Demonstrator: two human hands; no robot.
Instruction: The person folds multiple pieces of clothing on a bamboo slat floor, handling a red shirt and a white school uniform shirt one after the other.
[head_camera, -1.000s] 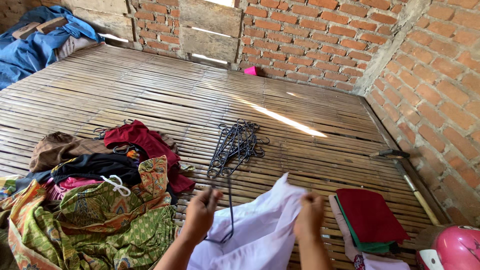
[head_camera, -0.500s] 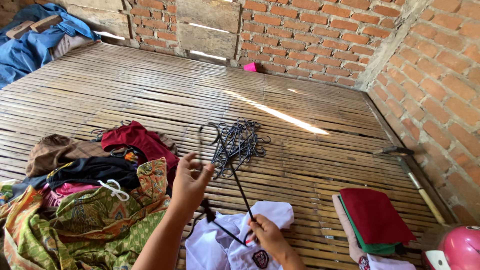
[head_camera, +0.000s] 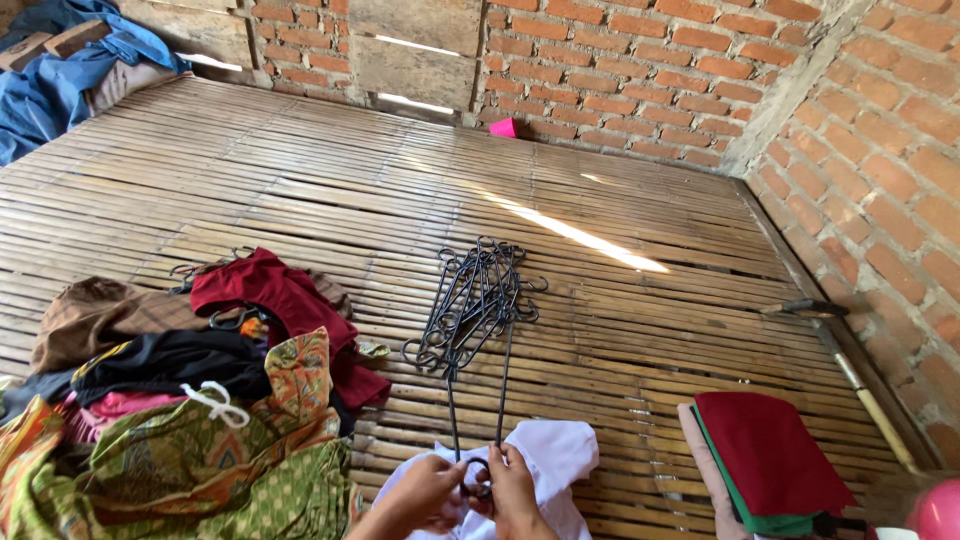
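Gripping the thin black wire hanger (head_camera: 478, 440) with both hands (head_camera: 470, 490), fingers closed inside the white cotton shirt (head_camera: 555, 450) at the bamboo floor's (head_camera: 650, 330) near edge, I judged slow, even threading best.

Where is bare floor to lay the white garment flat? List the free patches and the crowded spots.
Free: the wide bamboo floor between the hanger bundle and the brick wall, and the strip from the hangers to the folded stack. Crowded: the clothes pile on the left, and the near edge where both hands work a hanger into the white garment.
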